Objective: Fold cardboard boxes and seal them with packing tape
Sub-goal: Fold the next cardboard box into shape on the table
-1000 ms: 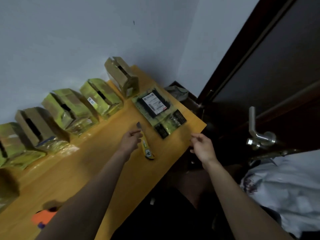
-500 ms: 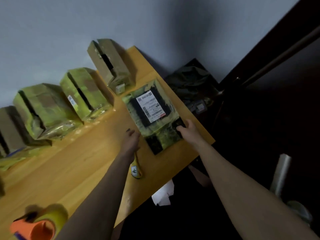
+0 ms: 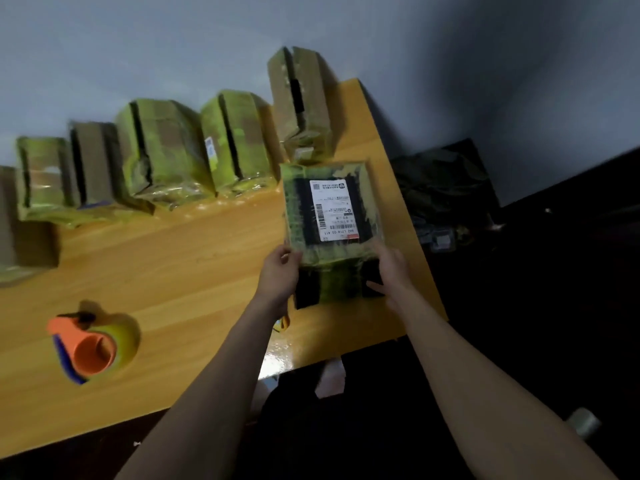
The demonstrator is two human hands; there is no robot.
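- We see a pale grey wall (image 3: 173,39) behind an orange-brown wooden table (image 3: 166,271); to the right the room falls into dark shadow.
- A row of taped boxes (image 3: 166,154) stands along the wall edge of the table.
- A tape dispenser (image 3: 91,344), orange with a yellowish roll, lies on the near left part of the table.
- A flat package (image 3: 332,216) with a white shipping label (image 3: 334,211) lies near the table's right end.
- Our left hand (image 3: 278,275) grips the package's near left edge, fingers curled over it.
- Our right hand (image 3: 391,271) grips the near right corner, thumb on top.
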